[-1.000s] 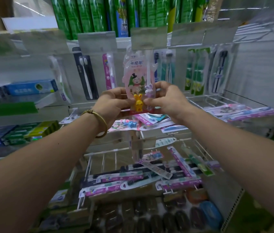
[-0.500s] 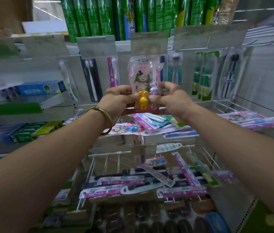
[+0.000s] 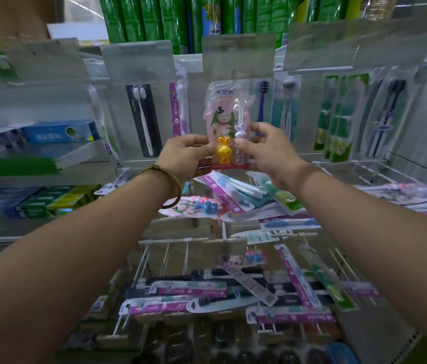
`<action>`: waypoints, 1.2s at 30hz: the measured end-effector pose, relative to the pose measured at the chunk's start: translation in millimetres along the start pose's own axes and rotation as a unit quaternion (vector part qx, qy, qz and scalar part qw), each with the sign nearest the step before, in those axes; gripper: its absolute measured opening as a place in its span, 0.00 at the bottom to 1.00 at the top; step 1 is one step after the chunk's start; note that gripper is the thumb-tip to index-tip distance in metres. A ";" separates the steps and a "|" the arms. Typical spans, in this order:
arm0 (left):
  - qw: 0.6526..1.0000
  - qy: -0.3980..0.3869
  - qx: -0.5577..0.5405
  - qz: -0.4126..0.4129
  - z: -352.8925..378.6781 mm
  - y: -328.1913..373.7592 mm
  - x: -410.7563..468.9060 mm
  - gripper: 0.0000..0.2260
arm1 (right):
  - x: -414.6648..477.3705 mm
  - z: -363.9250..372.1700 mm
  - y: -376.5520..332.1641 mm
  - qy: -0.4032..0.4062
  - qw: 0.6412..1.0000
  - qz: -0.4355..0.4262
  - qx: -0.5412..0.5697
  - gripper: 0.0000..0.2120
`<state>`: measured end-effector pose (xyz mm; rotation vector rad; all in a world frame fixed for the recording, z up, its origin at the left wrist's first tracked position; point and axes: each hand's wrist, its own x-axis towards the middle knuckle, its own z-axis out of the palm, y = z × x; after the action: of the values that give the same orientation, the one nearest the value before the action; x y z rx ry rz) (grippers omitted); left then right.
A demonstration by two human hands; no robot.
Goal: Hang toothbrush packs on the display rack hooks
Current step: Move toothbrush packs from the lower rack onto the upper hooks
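Note:
A pink children's toothbrush pack (image 3: 225, 119) with a yellow rabbit toy and a clear brush stands upright at the centre. My left hand (image 3: 184, 157) pinches its lower left edge and my right hand (image 3: 267, 151) pinches its lower right edge. The pack's top sits just under a clear price tag holder (image 3: 238, 55) at the front of a rack hook; the hook itself is hidden behind it. Neighbouring hooks carry a black twin-brush pack (image 3: 142, 119) and green packs (image 3: 339, 116).
Loose toothbrush packs (image 3: 233, 195) lie piled on the wire shelf below my hands, and more purple packs (image 3: 188, 292) hang on lower hooks. Toothpaste boxes (image 3: 57, 132) fill the shelves at left. Green tubes (image 3: 154, 19) line the top shelf.
Both hands have raised the pink pack slightly toward the price tag holder, and the view has shifted so the rack sits lower and further right in view.

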<state>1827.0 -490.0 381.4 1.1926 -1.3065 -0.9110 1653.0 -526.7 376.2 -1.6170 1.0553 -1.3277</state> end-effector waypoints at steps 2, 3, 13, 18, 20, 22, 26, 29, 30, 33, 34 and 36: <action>1.000 0.004 0.005 -0.002 -0.9 -2.2 7.8 0.05 | 15.2 1.0 7.2 0.026 1.000 0.007 0.000 0.15; 1.000 0.007 0.008 -0.003 -1.1 -3.6 11.6 0.05 | 21.7 2.1 10.5 0.037 0.999 0.008 -0.001 0.16; 0.999 0.034 0.006 -0.039 -13.2 -14.9 37.1 0.11 | 71.2 13.1 26.5 0.072 0.997 0.004 -0.035 0.11; 0.998 0.034 -0.004 -0.047 -19.5 -15.7 41.6 0.10 | 87.3 16.3 28.2 0.083 0.995 0.006 -0.052 0.12; 0.998 0.032 -0.006 -0.053 -20.8 -16.1 42.1 0.11 | 91.5 16.3 28.8 0.087 0.995 0.012 -0.052 0.11; 0.998 0.028 -0.010 -0.058 -22.7 -17.1 42.5 0.11 | 95.1 15.9 29.1 0.087 0.994 0.013 -0.063 0.08; 0.998 0.017 -0.008 -0.064 -25.7 -18.6 43.0 0.11 | 98.2 15.8 28.8 0.085 0.993 0.010 -0.085 0.06; 0.997 0.008 -0.005 -0.072 -23.0 -17.9 42.7 0.07 | 96.0 15.4 30.2 0.084 0.992 0.014 -0.097 0.10; 0.997 0.005 -0.003 -0.073 -21.1 -17.7 42.5 0.06 | 94.4 15.1 30.5 0.084 0.991 0.017 -0.101 0.11; 0.997 -0.001 0.002 -0.078 -14.8 -18.2 41.3 0.06 | 89.4 12.2 30.6 0.080 0.990 0.023 -0.110 0.14; 0.997 -0.003 0.005 -0.081 -12.9 -18.3 40.9 0.06 | 87.0 10.6 29.7 0.081 0.990 0.027 -0.112 0.14; 0.996 -0.004 0.012 -0.087 -9.2 -18.8 39.8 0.07 | 82.8 6.7 29.1 0.080 0.990 0.031 -0.113 0.14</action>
<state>1842.5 -531.3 372.7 1.3377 -1.2373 -1.0286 1665.2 -613.8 376.5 -1.6455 1.3859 -1.3527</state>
